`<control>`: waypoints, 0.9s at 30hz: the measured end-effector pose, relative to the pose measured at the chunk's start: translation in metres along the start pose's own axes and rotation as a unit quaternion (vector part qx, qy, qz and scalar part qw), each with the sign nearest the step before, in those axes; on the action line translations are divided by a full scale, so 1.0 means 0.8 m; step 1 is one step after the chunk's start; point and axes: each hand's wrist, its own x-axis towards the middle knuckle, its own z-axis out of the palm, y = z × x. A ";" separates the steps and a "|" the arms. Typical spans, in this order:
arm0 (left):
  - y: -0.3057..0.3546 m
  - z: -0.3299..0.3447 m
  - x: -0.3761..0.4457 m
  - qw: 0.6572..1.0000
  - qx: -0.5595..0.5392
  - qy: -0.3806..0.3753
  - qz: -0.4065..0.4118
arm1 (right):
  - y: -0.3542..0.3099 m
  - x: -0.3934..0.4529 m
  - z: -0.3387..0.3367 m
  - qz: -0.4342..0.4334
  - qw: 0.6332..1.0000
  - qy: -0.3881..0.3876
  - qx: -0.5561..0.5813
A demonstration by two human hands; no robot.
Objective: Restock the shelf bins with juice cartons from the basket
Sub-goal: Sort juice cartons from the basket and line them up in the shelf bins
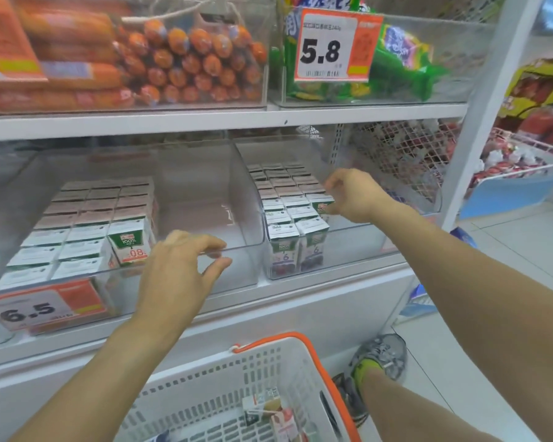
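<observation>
On the lower shelf, at far left, your left bin [77,282] of clear hard plastic holds flat-topped juice cartons [77,231] packed in tidy rows, white and green with a red price tag [42,309] reading 6.5 on its front. Your left hand [176,275] hangs just at that bin's front rim, to the right of the cartons; the fingers [205,242] are loosely curved and spread, thumb apart from them, holding nothing (whether the fingertips actually touch the rim, you cannot tell). Next comes the right bin [348,247], also transparent, with smaller cartons [284,199] in rows, purple print low on their faces. Your right hand [351,194] reaches into this bin, fingers curled down onto a green-and-white carton [323,207] at the right edge of the rows; the grip itself is hidden behind the knuckles, so you cannot tell if it is pinched. Below, between your forearms, the white slotted plastic basket [205,393] with an orange handle [320,371] holds a few more boxy cartons [275,413] lying loose at its bottom.
</observation>
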 end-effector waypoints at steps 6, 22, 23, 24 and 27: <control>0.036 0.011 -0.042 0.988 -0.115 0.023 0.101 | -0.041 -0.143 -0.013 -0.105 0.971 0.140 0.161; -0.104 0.165 -0.407 0.797 0.021 -0.553 -0.242 | -0.014 -0.334 0.371 -0.120 0.867 -0.482 -0.042; -0.106 0.172 -0.411 0.794 0.023 -0.564 -0.225 | -0.016 -0.337 0.382 -0.126 0.860 -0.490 -0.064; -0.108 0.180 -0.413 0.787 0.023 -0.577 -0.215 | -0.018 -0.338 0.393 -0.134 0.851 -0.500 -0.089; -0.113 0.196 -0.419 0.765 0.021 -0.603 -0.227 | -0.031 -0.340 0.418 -0.164 0.823 -0.516 -0.175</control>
